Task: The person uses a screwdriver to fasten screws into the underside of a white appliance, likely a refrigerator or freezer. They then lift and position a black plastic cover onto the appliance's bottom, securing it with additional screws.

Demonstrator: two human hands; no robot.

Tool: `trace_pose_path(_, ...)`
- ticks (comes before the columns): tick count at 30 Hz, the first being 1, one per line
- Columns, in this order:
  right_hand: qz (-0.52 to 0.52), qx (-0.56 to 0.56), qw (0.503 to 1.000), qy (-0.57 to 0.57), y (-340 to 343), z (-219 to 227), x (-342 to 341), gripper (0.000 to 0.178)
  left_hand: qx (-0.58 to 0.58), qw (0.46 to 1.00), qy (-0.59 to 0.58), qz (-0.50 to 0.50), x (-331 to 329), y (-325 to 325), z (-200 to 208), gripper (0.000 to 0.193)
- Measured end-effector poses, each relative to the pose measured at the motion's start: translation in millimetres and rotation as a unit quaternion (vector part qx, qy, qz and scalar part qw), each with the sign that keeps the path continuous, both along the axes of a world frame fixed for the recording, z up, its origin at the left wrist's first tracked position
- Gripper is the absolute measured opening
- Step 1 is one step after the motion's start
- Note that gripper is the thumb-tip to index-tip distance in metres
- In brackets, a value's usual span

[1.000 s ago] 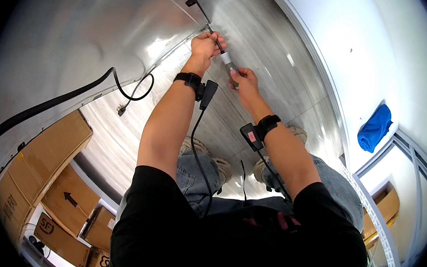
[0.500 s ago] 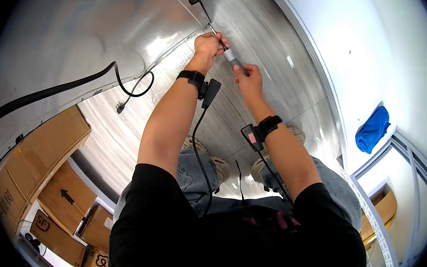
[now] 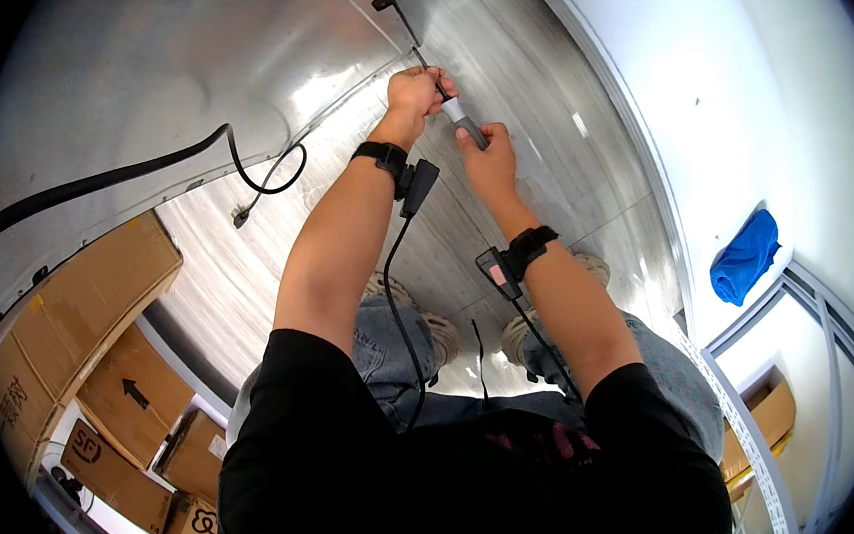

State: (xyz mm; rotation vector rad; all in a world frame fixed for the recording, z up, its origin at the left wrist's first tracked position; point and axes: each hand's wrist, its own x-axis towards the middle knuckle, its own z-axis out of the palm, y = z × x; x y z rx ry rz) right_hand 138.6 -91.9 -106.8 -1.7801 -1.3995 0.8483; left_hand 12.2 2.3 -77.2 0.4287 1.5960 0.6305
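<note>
A screwdriver [image 3: 470, 129] with a grey handle and a pale collar points up and left, its dark shaft reaching the corner of a large silver metal panel [image 3: 203, 49]. My left hand [image 3: 416, 92] is closed round the shaft near that corner. At the back end of the handle, my right hand [image 3: 489, 159] grips it between thumb and fingers. Whatever the tip meets is too small to make out. Each wrist wears a black strap with a small cabled box.
A thick black cable [image 3: 103, 179] crosses the panel and loops down to a plug [image 3: 240, 218] near the floor. Cardboard boxes [image 3: 135, 385] stand at the lower left. To the right, a blue cloth [image 3: 746, 257] lies beside a white surface [image 3: 710, 109] and a metal frame.
My right hand has shifted slightly left, and the screwdriver handle has moved a little with it. The left hand stays on the shaft at almost the same spot.
</note>
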Motion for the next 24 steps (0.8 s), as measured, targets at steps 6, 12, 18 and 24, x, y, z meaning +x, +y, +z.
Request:
trace_pose_path(6, -0.056, -0.467, 0.699, 0.539, 21, 23, 28, 0.031, 0.030, 0.989, -0.147, -0.003, -4, -12, -1, 0.016)
trace_pose_path(12, -0.040, -0.300, 0.928, 0.218, 17, 27, 6, 0.031, 0.029, 0.986, -0.152, -0.054, -2, -19, -7, 0.023)
trace_pose_path(18, -0.096, -0.352, 0.866, 0.341, 18, 23, 8, 0.030, 0.039, 0.991, -0.109, -0.063, 0, -21, -2, 0.027)
trace_pose_path(24, -0.064, -0.467, 0.749, 0.466, 29, 20, 29, 0.029, 0.054, 0.975, -0.205, -0.065, -4, -27, -10, 0.026)
